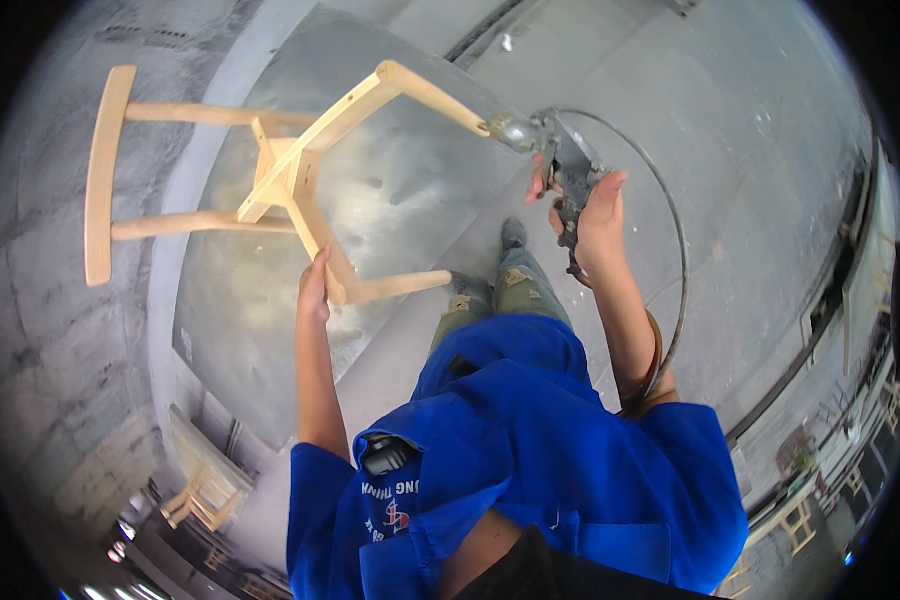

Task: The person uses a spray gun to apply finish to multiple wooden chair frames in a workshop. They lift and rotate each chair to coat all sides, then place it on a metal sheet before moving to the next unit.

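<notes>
My left hand [315,287] grips a pale wooden chair frame [322,215] near the corner of its lower leg. The frame is held tilted on its side, its curved back rail [105,175] out at the far left. In my right hand [602,215] is a dark spray gun [573,165] with a silvery cup at its front. The cup end is at the tip of the frame's upper leg; whether they touch I cannot tell. A thin hose [678,230] loops from the gun down past my right forearm.
Behind the frame stands a large grey metal sheet [240,300]. A rough grey block wall [40,230] rises at the left. Other wooden chair frames [205,498] stand at the lower left, and more wooden frames [798,525] at the lower right.
</notes>
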The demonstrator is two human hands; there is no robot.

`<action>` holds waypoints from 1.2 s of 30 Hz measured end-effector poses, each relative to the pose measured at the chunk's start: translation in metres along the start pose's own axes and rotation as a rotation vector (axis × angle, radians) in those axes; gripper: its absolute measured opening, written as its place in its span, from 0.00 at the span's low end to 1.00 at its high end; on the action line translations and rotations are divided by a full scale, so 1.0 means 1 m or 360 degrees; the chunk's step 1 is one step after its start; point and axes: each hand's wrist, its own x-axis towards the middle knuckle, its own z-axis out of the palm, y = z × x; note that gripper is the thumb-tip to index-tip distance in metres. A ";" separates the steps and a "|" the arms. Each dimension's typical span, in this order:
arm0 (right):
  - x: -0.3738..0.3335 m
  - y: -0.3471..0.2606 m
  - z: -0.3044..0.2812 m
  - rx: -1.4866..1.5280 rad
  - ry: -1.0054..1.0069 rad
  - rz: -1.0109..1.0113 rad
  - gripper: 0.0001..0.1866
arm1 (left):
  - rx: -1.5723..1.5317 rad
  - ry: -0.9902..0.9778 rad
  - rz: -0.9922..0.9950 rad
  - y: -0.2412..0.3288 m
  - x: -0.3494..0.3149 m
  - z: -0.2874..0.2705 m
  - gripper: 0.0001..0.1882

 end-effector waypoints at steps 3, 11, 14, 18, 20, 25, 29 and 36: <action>0.027 -0.010 0.010 0.0000 -0.0136 0.0055 0.49 | -0.0103 0.0010 -0.0055 0.019 -0.006 0.013 0.37; 0.038 0.067 -0.090 -0.0256 0.0472 0.0414 0.41 | -0.0236 0.0102 0.0032 0.028 -0.015 0.019 0.36; 0.039 0.106 -0.138 -0.0411 0.0586 0.0456 0.37 | -0.0115 0.0212 0.0125 0.040 -0.023 0.014 0.37; 0.050 0.172 -0.191 -0.0709 0.0479 0.0295 0.32 | 0.0531 0.0744 0.0469 0.060 -0.044 0.018 0.39; 0.065 0.219 -0.200 -0.0955 0.0382 0.0216 0.32 | 0.0955 0.1026 0.0574 0.068 -0.047 0.024 0.41; 0.139 0.308 -0.143 -0.0968 0.0095 0.0544 0.35 | 0.1407 0.1257 0.0474 0.079 -0.025 0.009 0.50; 0.176 0.339 -0.007 -0.0477 0.0273 0.0389 0.37 | 0.1419 0.1210 0.0423 0.069 0.004 -0.028 0.49; 0.178 0.297 0.133 0.0540 -0.0284 0.0601 0.39 | 0.1385 0.1266 0.0494 0.062 0.034 -0.060 0.45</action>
